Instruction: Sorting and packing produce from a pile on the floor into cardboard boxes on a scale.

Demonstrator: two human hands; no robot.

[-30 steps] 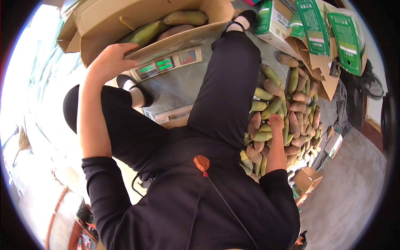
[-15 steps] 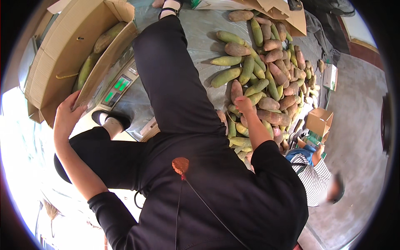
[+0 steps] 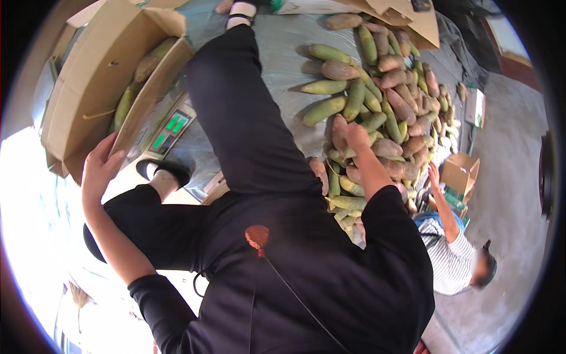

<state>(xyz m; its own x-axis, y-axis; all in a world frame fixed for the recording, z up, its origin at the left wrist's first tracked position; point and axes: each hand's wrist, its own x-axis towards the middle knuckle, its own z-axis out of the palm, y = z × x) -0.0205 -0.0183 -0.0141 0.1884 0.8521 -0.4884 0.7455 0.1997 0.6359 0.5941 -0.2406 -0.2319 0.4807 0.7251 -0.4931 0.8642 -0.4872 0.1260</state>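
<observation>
Cardboard box (image 3: 88, 88) gripped at its edge by left hand (image 3: 100, 168); right hand (image 3: 354, 134) clasps a reddish mango (image 3: 339, 131)

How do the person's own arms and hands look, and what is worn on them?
Both hands are bare: no gloves, rings or watch show on the left hand or the right hand. Each arm wears a black sleeve pushed up or ending near the elbow, so the forearms are uncovered. The sleeves belong to a plain black top, with a thin dark cable running across its front.
</observation>
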